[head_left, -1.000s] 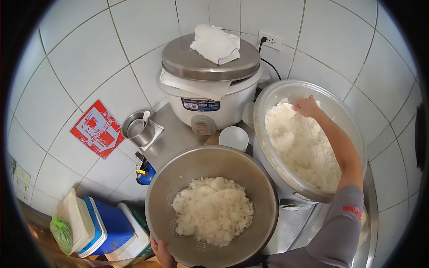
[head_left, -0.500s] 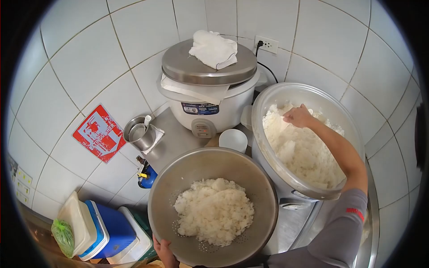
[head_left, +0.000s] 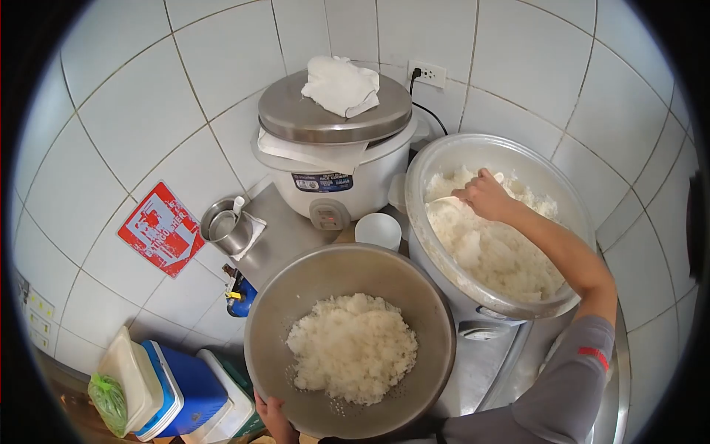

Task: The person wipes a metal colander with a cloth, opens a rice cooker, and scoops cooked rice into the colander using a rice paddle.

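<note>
I have the left hand (head_left: 275, 422) clamped on the near left rim of the colander (head_left: 429, 311), its fingers hooked over the metal edge. A loose mound of rice (head_left: 355, 344) sits in the middle of the colander, well inside its walls. The right hand (head_left: 484, 196) is over the open cooker (head_left: 543, 164), to the right of the colander and a little beyond it. From here I make out its fingers closed on a white scoop (head_left: 446, 202), which is partly hidden by the hand and lies against the cooker rice (head_left: 510, 259).

Just past the colander's far rim I see a small white bowl (head_left: 379, 231). Farther beyond the colander stands the lidded cooker (head_left: 296, 189), with a folded cloth (head_left: 340, 86) on its steel lid (head_left: 285, 111) and another cloth (head_left: 314, 155) poking out under that lid. Beyond the colander and to its left, a metal cup (head_left: 235, 238) holds a white handle (head_left: 239, 203). A red sign (head_left: 161, 229) is on the wall left of the colander; lower on that side are a blue cooler (head_left: 196, 396) and a green bag (head_left: 109, 403).
</note>
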Demonstrator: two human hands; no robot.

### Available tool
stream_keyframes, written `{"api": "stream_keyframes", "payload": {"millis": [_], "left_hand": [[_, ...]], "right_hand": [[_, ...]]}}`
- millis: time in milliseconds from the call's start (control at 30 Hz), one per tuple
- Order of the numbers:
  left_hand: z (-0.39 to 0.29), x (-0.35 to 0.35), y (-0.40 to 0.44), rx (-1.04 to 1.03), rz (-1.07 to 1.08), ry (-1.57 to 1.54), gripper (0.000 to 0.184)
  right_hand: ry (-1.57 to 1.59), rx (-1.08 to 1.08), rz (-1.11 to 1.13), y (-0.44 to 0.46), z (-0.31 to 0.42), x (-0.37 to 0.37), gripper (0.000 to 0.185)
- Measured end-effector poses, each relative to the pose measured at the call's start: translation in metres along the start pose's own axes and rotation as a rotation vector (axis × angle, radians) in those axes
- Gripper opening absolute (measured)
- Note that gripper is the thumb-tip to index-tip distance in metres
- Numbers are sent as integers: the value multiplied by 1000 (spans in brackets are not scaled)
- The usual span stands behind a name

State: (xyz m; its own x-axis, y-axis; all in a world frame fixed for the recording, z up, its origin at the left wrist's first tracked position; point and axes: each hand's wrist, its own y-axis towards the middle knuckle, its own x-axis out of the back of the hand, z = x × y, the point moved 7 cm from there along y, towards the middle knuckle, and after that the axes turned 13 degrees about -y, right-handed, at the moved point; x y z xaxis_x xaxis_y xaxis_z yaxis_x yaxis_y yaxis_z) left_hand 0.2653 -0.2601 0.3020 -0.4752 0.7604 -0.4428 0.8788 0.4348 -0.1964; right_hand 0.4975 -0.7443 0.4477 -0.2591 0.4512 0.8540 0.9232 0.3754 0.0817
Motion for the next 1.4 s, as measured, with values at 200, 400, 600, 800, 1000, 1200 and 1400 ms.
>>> {"api": "stream_keyframes", "payload": {"millis": [200, 400, 600, 800, 1000, 1200, 1400], "left_hand": [[0, -3, 1, -8, -8, -42, 48], [-3, -4, 0, 7, -1, -21, 50], [0, -4, -2, -12, 23, -71, 48], [0, 0, 2, -31, -6, -41, 44], [-1, -4, 2, -13, -12, -49, 48], [-6, -8, 1, 3, -25, 10, 50], [-5, -5, -4, 21, -59, -4, 47]], "right_hand": [[-198, 159, -150, -22, 25, 48, 33], [-196, -130, -44, -27, -27, 8, 25], [1, 16, 37, -5, -3, -7, 15], [83, -98, 283, 7, 2, -9, 26], [-105, -46, 297, -5, 11, 25, 36], [-145, -44, 294, -25, 27, 28, 31], [-220, 187, 403, 0, 65, 29, 26]]}}
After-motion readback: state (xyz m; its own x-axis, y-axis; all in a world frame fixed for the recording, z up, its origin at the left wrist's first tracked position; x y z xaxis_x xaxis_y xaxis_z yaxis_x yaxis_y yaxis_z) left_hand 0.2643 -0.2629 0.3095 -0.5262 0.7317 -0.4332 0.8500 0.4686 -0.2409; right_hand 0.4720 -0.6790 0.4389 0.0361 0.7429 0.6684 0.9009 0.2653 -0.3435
